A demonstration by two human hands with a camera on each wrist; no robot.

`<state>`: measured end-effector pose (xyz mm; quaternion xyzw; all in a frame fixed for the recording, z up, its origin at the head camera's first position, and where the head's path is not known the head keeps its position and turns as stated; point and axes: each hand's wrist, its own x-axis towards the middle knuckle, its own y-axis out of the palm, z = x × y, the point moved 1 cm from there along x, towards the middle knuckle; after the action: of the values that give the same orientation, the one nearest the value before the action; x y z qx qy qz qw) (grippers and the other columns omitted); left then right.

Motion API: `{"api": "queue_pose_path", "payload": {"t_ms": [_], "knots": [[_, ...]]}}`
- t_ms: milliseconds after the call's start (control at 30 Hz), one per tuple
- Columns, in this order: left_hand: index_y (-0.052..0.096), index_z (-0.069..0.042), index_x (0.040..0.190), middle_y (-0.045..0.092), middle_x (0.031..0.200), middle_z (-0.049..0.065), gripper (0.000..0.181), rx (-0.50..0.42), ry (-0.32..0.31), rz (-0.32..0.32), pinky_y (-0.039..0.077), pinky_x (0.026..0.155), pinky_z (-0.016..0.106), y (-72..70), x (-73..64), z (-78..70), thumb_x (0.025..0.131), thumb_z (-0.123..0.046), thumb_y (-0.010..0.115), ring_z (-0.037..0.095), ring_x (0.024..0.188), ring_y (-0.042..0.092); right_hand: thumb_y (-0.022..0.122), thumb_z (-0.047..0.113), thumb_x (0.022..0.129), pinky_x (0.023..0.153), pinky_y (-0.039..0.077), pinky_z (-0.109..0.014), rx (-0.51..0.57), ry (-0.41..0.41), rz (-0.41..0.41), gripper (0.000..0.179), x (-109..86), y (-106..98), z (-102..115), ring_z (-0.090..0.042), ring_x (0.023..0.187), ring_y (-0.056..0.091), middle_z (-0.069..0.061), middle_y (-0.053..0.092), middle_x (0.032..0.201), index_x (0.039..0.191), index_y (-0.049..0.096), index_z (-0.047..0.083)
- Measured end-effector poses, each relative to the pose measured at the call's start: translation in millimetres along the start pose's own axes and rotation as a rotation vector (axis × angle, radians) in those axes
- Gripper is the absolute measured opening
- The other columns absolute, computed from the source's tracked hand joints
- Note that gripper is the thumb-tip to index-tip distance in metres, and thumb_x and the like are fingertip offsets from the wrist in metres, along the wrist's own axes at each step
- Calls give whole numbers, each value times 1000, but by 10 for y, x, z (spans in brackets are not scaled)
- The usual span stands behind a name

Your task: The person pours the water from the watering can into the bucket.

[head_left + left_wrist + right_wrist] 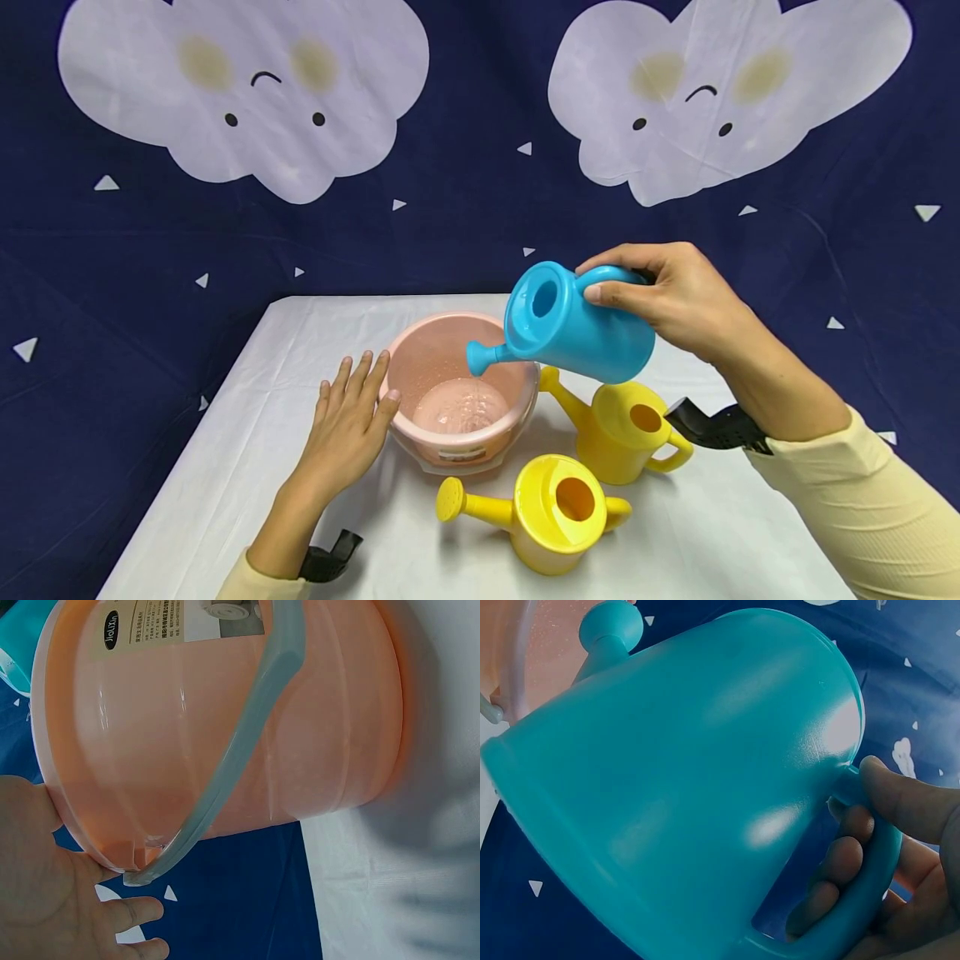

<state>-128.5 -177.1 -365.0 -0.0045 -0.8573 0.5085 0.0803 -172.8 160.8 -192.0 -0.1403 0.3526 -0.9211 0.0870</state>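
My right hand [675,292] grips the handle of a blue watering can [585,333], fingers curled round it in the right wrist view. The can is tilted, its spout over a pink bucket [462,436]. Water [474,407] trickles from the spout into the shallow water at the bottom of the bucket. At the bucket's left rim rests my left hand [341,433], fingers straight and spread. From the left wrist view, the bucket's grey handle [232,765] hangs down along its side, below a printed label [150,622].
Two yellow watering cans stand on the white table: one [551,542] in front of the bucket, the other [611,450] to its right, below the blue can. Behind the table hangs a dark blue cloth [480,225] with clouds.
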Motion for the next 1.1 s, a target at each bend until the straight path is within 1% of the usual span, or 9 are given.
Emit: {"api": "queue_pose_path", "payload": {"t_ms": [333,567,867,1100], "knots": [[13,-25,153,13,160,13,59,7,6,-5,-2,115,62,-3,-2,-3,100,-52,22,35,148,-2,69,36,85,92,48,-40,-19,-13,12,26,11,11,17,-16,96,61,-1,71,105,107,71,22],[15,-24,153,16,159,14,59,8,11,-20,-1,114,62,2,-6,-7,101,-51,23,36,148,0,69,36,85,92,48,-41,-25,-13,19,25,15,15,46,-16,97,60,-1,71,105,107,71,23],[13,-25,153,14,159,12,60,8,4,-6,-2,115,62,-9,-1,-4,100,-52,23,35,148,-2,69,36,85,92,49,-41,-35,-17,31,23,22,27,76,-17,95,61,-1,71,104,105,72,23],[14,-25,153,14,159,14,59,7,10,-13,-1,114,62,-5,-6,-2,101,-51,23,36,148,-1,69,35,85,90,50,-40,-39,-28,38,22,27,47,87,-17,93,61,-1,71,103,104,72,24]]}}
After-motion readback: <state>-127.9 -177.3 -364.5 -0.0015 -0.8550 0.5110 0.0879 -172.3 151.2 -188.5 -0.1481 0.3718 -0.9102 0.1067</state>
